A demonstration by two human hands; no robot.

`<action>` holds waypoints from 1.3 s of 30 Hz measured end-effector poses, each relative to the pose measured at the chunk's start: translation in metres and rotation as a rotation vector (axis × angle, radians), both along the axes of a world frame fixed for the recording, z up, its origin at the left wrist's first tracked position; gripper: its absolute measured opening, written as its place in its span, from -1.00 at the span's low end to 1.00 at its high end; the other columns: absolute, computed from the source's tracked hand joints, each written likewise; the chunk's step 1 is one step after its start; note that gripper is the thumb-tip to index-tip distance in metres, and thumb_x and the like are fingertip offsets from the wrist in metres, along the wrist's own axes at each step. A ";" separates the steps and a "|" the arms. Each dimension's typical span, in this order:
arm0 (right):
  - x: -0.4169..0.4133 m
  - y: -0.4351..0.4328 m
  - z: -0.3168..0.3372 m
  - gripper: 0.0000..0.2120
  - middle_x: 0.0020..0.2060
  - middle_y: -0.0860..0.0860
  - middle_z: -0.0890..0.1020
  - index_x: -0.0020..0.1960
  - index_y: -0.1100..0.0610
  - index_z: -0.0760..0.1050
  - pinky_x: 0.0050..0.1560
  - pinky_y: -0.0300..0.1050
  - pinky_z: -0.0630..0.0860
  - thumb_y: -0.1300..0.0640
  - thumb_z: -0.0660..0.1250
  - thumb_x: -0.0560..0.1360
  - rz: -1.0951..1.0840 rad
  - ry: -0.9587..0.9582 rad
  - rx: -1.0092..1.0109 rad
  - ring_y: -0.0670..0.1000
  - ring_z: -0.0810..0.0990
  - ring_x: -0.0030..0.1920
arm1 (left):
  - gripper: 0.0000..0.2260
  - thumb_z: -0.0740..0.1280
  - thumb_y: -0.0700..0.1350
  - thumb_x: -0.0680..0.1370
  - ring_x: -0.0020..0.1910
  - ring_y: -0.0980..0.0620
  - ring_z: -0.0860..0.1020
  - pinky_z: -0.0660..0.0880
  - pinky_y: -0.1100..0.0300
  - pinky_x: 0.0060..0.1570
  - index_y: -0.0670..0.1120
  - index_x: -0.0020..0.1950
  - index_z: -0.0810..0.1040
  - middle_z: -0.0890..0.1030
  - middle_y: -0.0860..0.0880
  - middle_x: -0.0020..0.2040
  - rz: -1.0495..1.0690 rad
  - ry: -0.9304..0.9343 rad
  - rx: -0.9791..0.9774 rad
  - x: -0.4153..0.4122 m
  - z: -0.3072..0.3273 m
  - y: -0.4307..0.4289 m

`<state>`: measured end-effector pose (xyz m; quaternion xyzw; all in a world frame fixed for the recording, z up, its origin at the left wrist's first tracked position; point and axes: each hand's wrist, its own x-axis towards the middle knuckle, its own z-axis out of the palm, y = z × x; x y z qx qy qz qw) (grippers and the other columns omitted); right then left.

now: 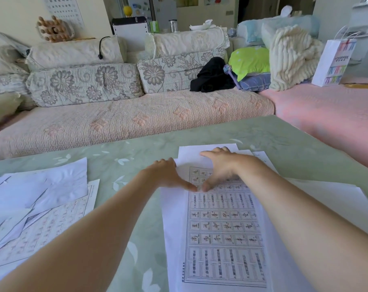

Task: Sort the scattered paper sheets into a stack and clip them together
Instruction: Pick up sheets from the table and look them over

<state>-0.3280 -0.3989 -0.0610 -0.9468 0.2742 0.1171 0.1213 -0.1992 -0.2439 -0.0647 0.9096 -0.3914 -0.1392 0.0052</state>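
Note:
A loose stack of white paper sheets lies in front of me; its top sheet (pixel 223 232) is printed with a grid of characters. My left hand (pixel 168 175) lies flat on the stack's upper left edge, thumb stretched onto the printed sheet. My right hand (pixel 221 167) rests flat on the stack's far end, thumb pointing down to meet the left thumb. More sheets stick out unevenly under the top one at the far end (pixel 200 152) and on the right (pixel 326 194). A second scattered pile of sheets (pixel 37 199) lies to the left. No clip is in view.
The sheets lie on a table with a pale green leaf-patterned cloth (pixel 136 161). Beyond its far edge stands a sofa (pixel 126 121) with cushions, a black garment (pixel 212 76), blankets and a white paper bag (pixel 332 62).

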 end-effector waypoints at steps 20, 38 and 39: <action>0.031 0.057 0.019 -0.77 -0.21 -0.09 0.60 -0.20 -0.03 0.55 0.20 0.00 0.33 -0.17 0.45 0.44 0.116 -0.643 -0.048 0.02 0.50 -0.02 | -0.57 0.63 -0.08 0.28 -0.07 -0.02 0.66 0.58 0.09 -0.12 -0.09 0.09 0.61 0.70 -0.05 -0.04 0.517 0.768 -1.013 -0.015 -0.016 0.087; -0.002 0.159 0.021 -0.42 0.30 0.04 0.54 0.44 0.13 0.36 0.16 -0.05 0.52 0.03 0.45 0.49 -0.428 -0.683 0.602 0.10 0.57 0.21 | -0.69 0.58 -0.19 0.35 -0.10 -0.06 0.70 0.62 0.05 -0.11 -0.12 0.07 0.64 0.72 -0.07 -0.07 0.576 0.759 -1.195 0.000 0.011 0.246; -0.003 0.166 0.018 -0.61 0.18 0.05 0.63 0.30 0.14 0.51 0.12 -0.02 0.57 0.13 0.43 0.49 -0.416 -0.701 0.621 0.08 0.63 0.11 | -0.68 0.57 -0.17 0.37 -0.07 -0.08 0.69 0.62 -0.01 -0.05 -0.11 0.09 0.63 0.72 -0.08 -0.05 0.570 0.793 -1.204 0.001 0.012 0.254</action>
